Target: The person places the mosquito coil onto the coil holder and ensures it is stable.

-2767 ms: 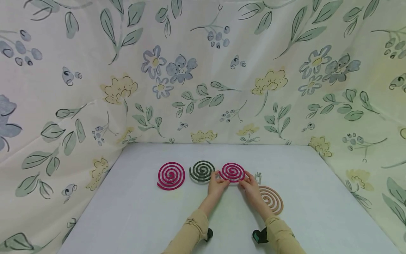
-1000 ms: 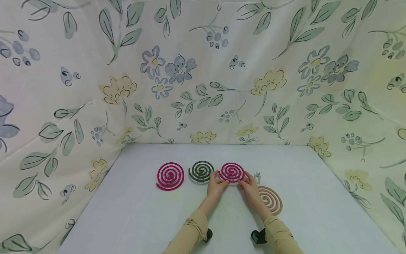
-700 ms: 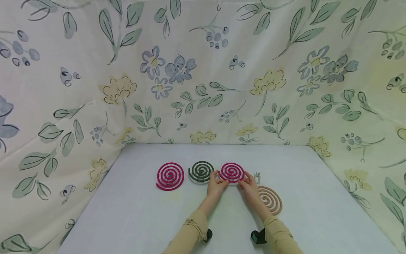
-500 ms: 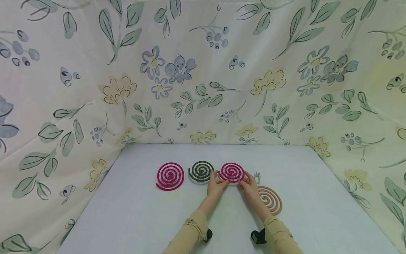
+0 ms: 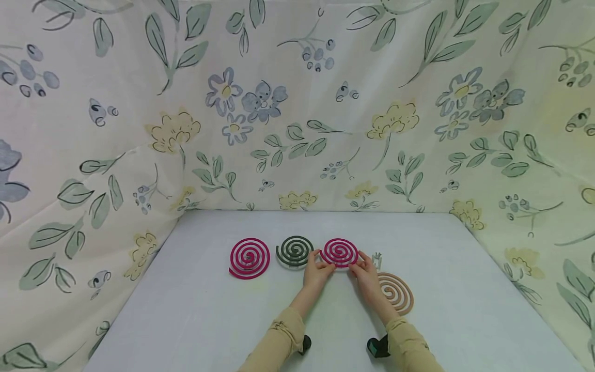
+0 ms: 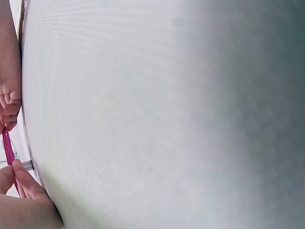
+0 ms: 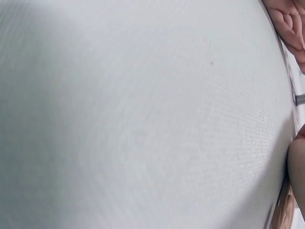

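Note:
A pink mosquito coil [image 5: 340, 252] is between my two hands in the head view. My left hand [image 5: 318, 271] pinches its left edge with thumb and fingers, and my right hand [image 5: 365, 272] pinches its right edge. In the left wrist view the pink coil [image 6: 8, 148] appears edge-on, raised off the table, with a bit of grey metal stand [image 6: 28, 165] beneath it. A dark green coil [image 5: 295, 251] sits just left of my left hand. Farther left is another pink coil [image 5: 249, 258].
A tan coil [image 5: 396, 293] lies by my right wrist, partly hidden by it. Behind my right hand stands a small metal coil stand [image 5: 377, 260]. The white table [image 5: 209, 320] meets a floral curtain [image 5: 297, 155] at the back and sides.

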The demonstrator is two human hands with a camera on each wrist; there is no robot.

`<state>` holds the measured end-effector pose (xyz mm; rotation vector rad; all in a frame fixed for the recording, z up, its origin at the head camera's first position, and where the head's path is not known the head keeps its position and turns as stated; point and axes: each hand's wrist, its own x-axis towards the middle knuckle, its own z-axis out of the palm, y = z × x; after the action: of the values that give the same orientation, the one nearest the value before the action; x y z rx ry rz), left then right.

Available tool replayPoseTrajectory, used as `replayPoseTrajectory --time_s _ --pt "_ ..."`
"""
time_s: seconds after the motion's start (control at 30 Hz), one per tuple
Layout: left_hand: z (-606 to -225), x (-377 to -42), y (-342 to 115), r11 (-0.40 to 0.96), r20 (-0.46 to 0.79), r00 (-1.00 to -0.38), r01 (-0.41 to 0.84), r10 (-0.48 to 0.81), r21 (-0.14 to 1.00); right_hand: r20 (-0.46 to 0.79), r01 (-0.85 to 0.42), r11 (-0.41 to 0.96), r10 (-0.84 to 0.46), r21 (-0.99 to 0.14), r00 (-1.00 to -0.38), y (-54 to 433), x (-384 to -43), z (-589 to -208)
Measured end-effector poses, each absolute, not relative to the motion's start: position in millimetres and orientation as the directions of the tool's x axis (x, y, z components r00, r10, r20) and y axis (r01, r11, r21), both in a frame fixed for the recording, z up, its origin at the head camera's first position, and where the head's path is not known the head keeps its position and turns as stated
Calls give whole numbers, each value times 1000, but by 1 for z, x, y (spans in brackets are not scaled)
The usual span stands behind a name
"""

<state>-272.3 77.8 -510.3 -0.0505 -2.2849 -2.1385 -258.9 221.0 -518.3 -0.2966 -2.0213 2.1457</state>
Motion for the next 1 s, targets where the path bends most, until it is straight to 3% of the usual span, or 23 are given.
replayPoseTrajectory --time_s 1.0 --pt "-512 -274 76 76 23 -1000 24 10 997 -11 -2 -37 334 -999 -943 212 -255 -512"
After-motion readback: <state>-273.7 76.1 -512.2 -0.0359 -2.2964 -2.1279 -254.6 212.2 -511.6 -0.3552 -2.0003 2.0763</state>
